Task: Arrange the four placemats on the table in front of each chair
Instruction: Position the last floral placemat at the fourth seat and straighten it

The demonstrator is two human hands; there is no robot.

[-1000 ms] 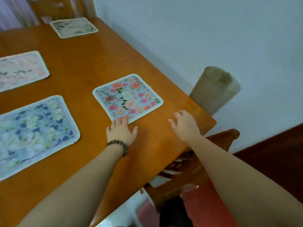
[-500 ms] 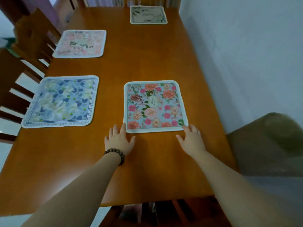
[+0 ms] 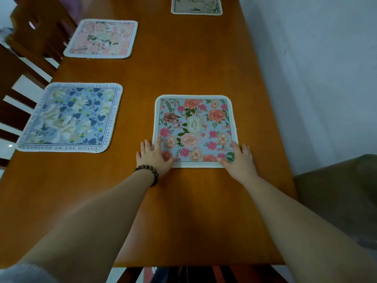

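Placemats: four square fabric mats on glossy orange-brown wooden table [image 3: 193, 64]. Blue-and-cream floral mat with lettered border [image 3: 70, 117] at left of frame; pale pink floral mat [image 3: 102, 38] upper left; beige mat [image 3: 196, 6] cut off at top edge; light-blue mat with pink and peach roses [image 3: 194, 127] at centre.

Risk, as judgement: uneven push skews rose mat or rucks its near edge; mat sits well in from near table edge.

Left hand [image 3: 156, 157], beaded bracelet [image 3: 148, 173] on wrist, fingers spread flat on near-left corner. Right hand [image 3: 239, 160] flat on near-right corner. Neither hand pinches or clamps.

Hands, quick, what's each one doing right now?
Left hand: open, flat on the near left corner of the flowered placemat.
Right hand: open, flat on its near right corner.
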